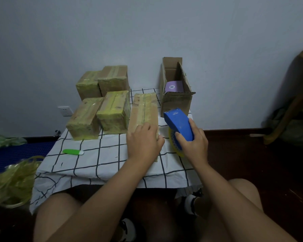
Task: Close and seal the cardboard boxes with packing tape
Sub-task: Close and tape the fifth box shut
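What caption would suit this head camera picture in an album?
Left hand steadies a long taped box while the right hand grips a blue tape dispenser.

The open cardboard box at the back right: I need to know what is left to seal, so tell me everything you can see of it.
The open cardboard box is plain brown corrugated card, standing upright on the checked cloth at the table's far right corner, near the wall. Its top flaps are unsealed: two stand up, and the near one folds outward. Inside lies a purple packet with a round mark. Faint print shows on the front face. No tape is visible on its top. Neither hand touches it; the blue tape dispenser sits just in front of it.
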